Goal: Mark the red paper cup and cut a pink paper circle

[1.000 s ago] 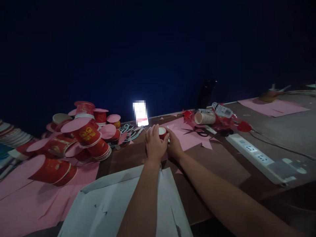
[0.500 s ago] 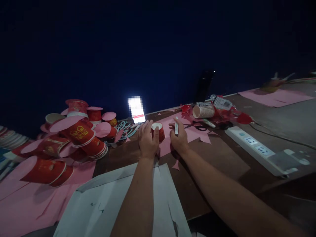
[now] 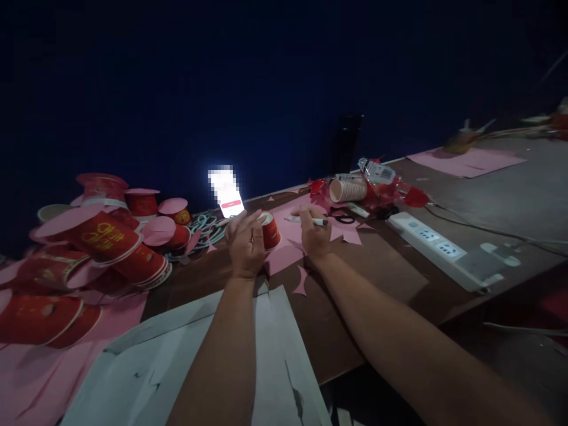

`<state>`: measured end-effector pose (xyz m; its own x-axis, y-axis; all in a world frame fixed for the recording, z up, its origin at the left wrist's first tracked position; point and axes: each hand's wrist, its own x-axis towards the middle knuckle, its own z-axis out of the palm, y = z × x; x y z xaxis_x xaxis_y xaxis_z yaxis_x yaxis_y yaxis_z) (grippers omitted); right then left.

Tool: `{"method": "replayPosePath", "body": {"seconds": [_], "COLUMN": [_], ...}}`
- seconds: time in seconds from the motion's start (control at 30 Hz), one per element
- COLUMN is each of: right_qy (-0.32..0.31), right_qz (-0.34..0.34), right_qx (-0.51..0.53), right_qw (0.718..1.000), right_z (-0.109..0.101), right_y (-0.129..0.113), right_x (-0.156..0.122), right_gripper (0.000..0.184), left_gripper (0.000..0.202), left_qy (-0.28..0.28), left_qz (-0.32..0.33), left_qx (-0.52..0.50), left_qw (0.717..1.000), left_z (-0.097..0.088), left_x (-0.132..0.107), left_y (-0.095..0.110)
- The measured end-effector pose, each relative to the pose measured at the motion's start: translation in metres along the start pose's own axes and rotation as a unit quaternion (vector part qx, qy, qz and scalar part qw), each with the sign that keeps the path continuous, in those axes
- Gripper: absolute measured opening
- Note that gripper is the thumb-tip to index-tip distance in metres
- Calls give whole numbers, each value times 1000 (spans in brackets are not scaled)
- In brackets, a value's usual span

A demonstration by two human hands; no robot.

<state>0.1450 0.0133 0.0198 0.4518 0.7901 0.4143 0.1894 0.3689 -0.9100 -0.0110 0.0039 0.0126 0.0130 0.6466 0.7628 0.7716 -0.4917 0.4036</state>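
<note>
Pen swung crosswise, tip left; right hand grips it, left hand the cup.

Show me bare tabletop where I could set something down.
Brown tabletop shows between the right forearm and the power strip; a narrower patch lies between the white panel and the heaped red cups. Grey surface shows in front of the far pink sheet. Crowded: the left side, with those cups; beyond the right hand, scissors and stacked cups.

Two grips, one power strip
</note>
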Motion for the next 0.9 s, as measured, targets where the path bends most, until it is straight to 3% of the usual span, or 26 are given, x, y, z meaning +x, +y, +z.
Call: {"method": "replayPosePath", "body": {"seconds": [0.17,0.43,0.67,0.9], "right_qy": [-91,-269,-322,-345], "right_qz": [-68,-90,-80,-78], "right_qx": [-11,-67,-92,-151], "right_qw": [993,957,939,923], "right_z": [-1,1,5,7], "right_y": [-7,1,11,11], "right_x": [-10,-18,-23,-22], "right_gripper": [32,32,19,17], "left_gripper": [39,45,46,46], "left_qy": [-19,-28,-27,-29], "left_qz": [-5,21,22,15], "left_qx": [-9,-67,-98,-96], "left_qw": [1000,997,995,995], "left_z": [-1,-3,-2,-3], "left_x": [0,6,6,7], "left_y": [-1,-8,-10,-9]}}
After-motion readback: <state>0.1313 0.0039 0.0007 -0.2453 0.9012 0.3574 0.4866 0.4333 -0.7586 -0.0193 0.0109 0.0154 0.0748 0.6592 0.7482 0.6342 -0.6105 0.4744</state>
